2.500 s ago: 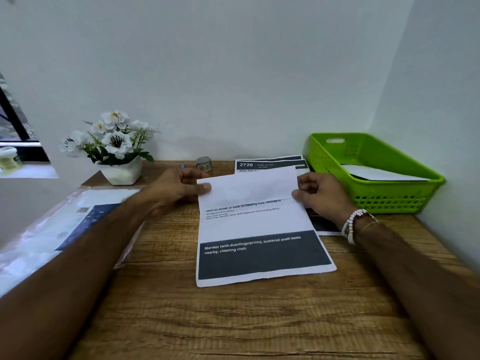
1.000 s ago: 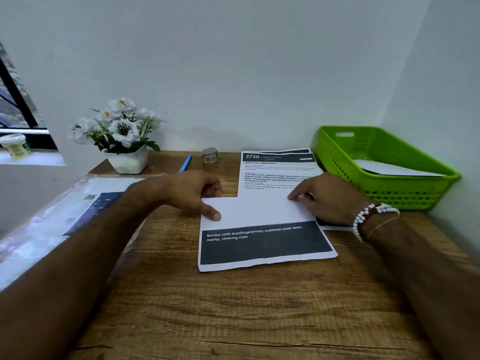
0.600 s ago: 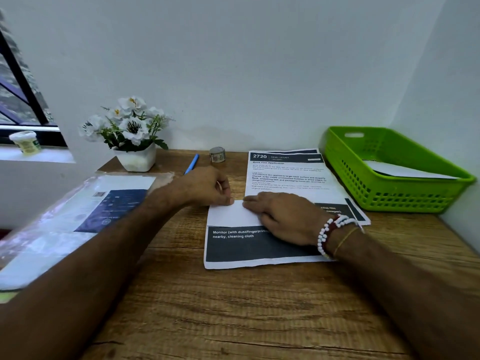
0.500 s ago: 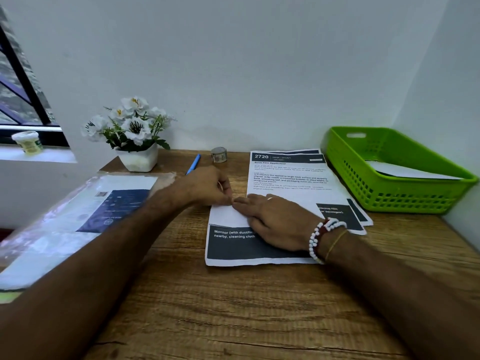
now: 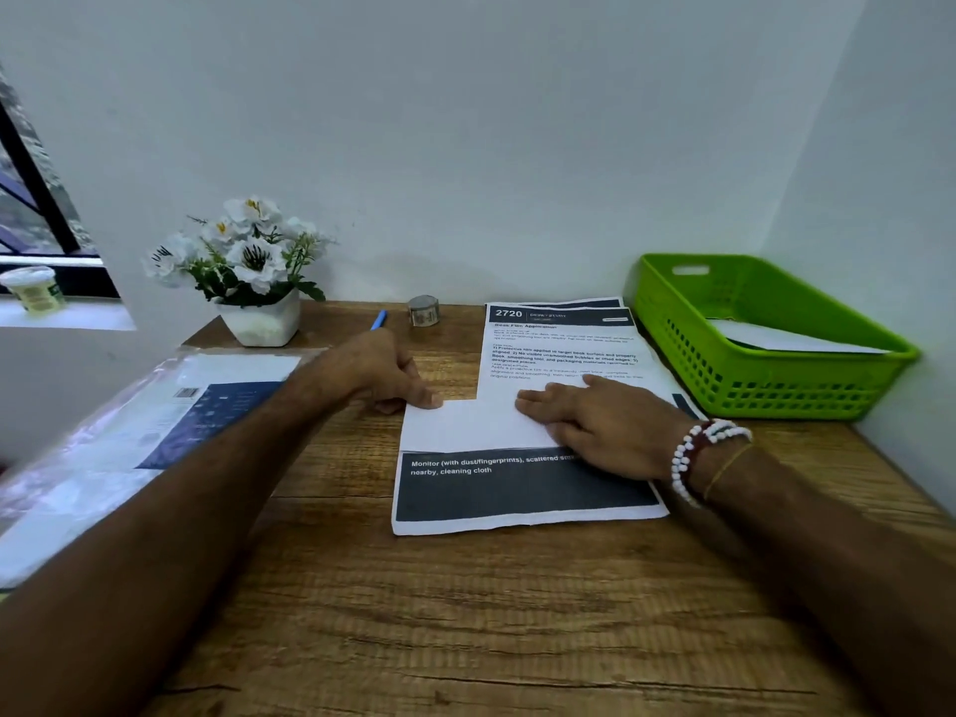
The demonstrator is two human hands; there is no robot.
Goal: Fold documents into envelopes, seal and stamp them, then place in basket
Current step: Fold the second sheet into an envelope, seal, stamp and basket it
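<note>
A printed document (image 5: 517, 489) lies on the wooden desk (image 5: 465, 613), its top part folded down over the middle, a dark band with white text showing at the bottom. My left hand (image 5: 383, 372) presses the fold's upper left corner with its thumb. My right hand (image 5: 605, 424) lies flat on the folded flap, fingers straight, near the crease's middle. More printed documents (image 5: 564, 344) lie stacked behind. A green basket (image 5: 750, 385) at the right holds a white envelope (image 5: 776, 338).
A white pot of flowers (image 5: 253, 282) stands at the back left. A blue pen (image 5: 378, 319) and a small roll (image 5: 424, 310) lie near the wall. A plastic sleeve with papers (image 5: 155, 432) covers the desk's left side. Walls close the back and right.
The top of the document came down and was laid flat. My right hand swept left along the crease to my left hand, then slid back toward the right.
</note>
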